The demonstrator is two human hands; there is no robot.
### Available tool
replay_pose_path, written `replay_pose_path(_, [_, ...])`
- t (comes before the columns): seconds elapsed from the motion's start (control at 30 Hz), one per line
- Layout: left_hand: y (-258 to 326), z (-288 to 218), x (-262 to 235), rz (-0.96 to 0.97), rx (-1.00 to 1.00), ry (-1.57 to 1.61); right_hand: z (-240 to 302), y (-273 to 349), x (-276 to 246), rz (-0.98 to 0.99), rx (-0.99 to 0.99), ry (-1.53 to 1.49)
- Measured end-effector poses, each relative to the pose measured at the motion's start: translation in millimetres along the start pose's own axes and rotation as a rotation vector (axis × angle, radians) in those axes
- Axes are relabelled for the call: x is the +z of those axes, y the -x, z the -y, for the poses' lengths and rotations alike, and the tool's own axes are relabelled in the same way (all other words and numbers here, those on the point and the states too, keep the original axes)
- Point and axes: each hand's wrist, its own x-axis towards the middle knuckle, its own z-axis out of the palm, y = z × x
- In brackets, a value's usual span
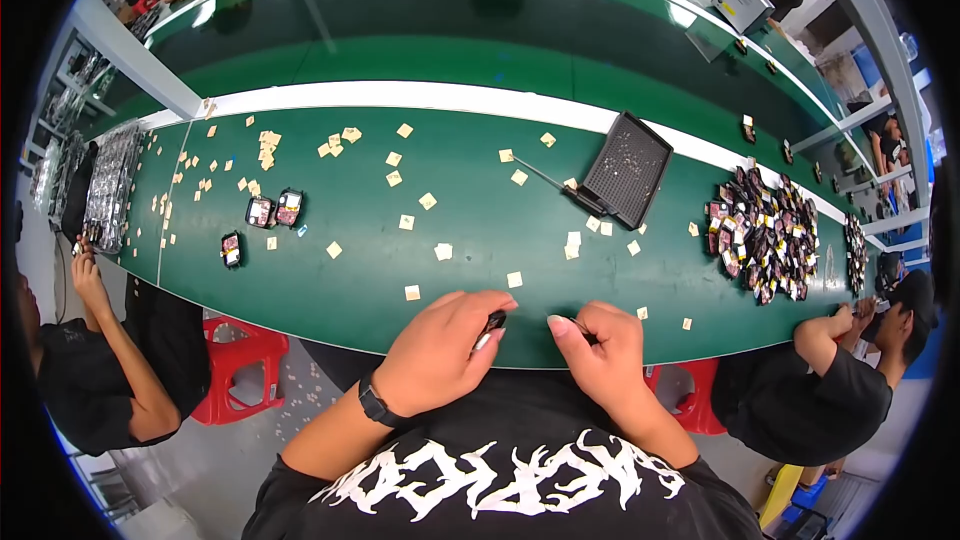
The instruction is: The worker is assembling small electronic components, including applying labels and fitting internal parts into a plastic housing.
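Observation:
My left hand (440, 345) is closed at the near edge of the green table, its wrist wearing a black watch (373, 402). Between its thumb and fingers shows a small black item with a white part (495, 321); its kind is not clear. To the right, my right hand (610, 352) is curled, thumb bent against the fingers. Something dark shows in that grip, too small to name. A gap separates the two hands. Closest beyond them lie small cream paper squares (514, 280), with others scattered across the table (480, 230).
Back right of my hands stands a black dotted tray (628, 172) with a thin rod beside it. Further right is a heap of small black labelled items (765, 235); a few more (289, 207) lie left. People sit on both sides. A conveyor (400, 40) runs behind.

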Motion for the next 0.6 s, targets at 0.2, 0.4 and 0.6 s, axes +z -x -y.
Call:
replay_pose_path(0.2, [-5.8,11.2,-4.1,-0.027,0.113,-0.144,4.6,2.1,0.0,0.034,-0.005,-0.134])
replay_pose_path(0.4, [-13.5,10.0,-10.9,-0.028,0.235,-0.255,19.2,1.6,0.3,0.092,-0.194,-0.047])
replay_pose_path(0.6, [-10.0,3.9,-5.8,-0.091,0.062,-0.16,23.1,-4.3,1.0,0.082,-0.307,0.011])
